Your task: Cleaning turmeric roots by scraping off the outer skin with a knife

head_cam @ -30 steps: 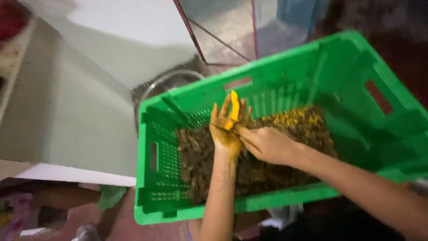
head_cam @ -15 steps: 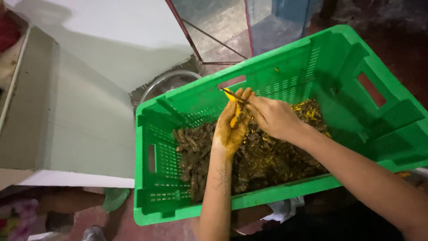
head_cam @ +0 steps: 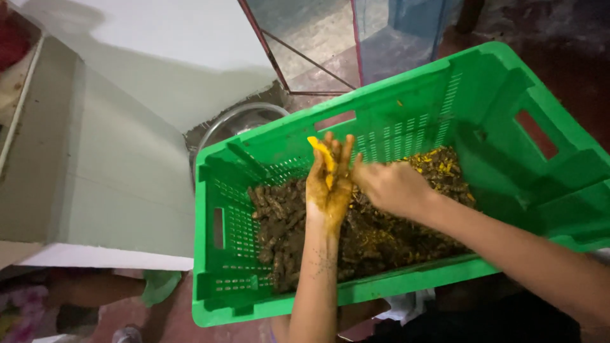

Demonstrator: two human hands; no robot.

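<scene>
Small, light, stiff and likely brittle, staining too: best pinched at the middle, across its thickness. Bright yellow root piece [head_cam: 321, 154], peeled or cut, upright in the left hand [head_cam: 328, 190], fingers pressed around its lower part, tip poking above. Right hand [head_cam: 389, 187] just beside, closed, perhaps on a small blade, hard to tell. Below the grip, muddy brown roots [head_cam: 292, 228] heaped in the green crate [head_cam: 483, 82].
</scene>
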